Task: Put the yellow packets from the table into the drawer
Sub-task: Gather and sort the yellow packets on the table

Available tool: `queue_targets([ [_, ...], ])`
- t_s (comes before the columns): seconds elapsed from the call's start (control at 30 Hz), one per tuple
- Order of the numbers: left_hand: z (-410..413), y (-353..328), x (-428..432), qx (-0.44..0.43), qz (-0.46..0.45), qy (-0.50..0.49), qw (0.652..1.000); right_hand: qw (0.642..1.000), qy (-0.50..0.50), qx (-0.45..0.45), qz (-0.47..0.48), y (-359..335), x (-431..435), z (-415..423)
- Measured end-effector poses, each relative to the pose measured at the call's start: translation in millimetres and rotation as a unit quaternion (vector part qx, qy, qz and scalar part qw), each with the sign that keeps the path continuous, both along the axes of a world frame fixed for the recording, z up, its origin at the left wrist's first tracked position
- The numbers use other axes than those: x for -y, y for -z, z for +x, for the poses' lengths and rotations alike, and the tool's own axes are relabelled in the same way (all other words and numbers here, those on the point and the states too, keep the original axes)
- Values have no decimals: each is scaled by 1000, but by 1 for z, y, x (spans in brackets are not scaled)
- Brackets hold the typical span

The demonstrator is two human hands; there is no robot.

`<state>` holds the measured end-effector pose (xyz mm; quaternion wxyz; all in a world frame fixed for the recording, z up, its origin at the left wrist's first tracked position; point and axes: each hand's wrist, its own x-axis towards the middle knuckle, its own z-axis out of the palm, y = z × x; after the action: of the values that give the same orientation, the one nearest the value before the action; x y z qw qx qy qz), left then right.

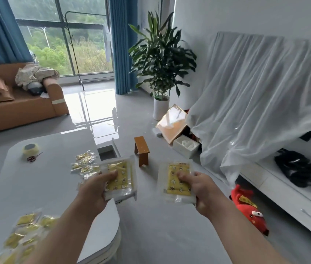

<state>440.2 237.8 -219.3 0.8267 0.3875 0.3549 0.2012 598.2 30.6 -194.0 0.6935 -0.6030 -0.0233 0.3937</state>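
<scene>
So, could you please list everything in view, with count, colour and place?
table: one, pale grey, left foreground
loose packets: two clusters, yellow, on table
tape roll: one, yellowish, table's far end
scissors: one, red-handled, beside tape roll
drawer: one, white, open, table's far side
stool: one, brown, floor
plant: one, green, white pot
sofa: one, brown, left
plush toy: one, red, floor right
hands: left hand, right hand, each gripping yellow packets

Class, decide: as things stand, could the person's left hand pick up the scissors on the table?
Probably not yet: the left hand is full, gripping a packet stack; the scissors lie unobstructed farther left.
</scene>
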Motion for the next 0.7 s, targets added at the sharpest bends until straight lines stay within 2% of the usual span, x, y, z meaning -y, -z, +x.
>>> queue_targets([
  [0.17,91,9,-2,25,-49,11,998,1000,-2,-29,6,11,-9,98],
  [0.4,218,22,-50,32,-92,-45,994,996,-45,-76,3,13,-63,252],
  [0.7,312,9,-98,22,-22,-140,990,988,-153,-28,10,7,-154,375],
])
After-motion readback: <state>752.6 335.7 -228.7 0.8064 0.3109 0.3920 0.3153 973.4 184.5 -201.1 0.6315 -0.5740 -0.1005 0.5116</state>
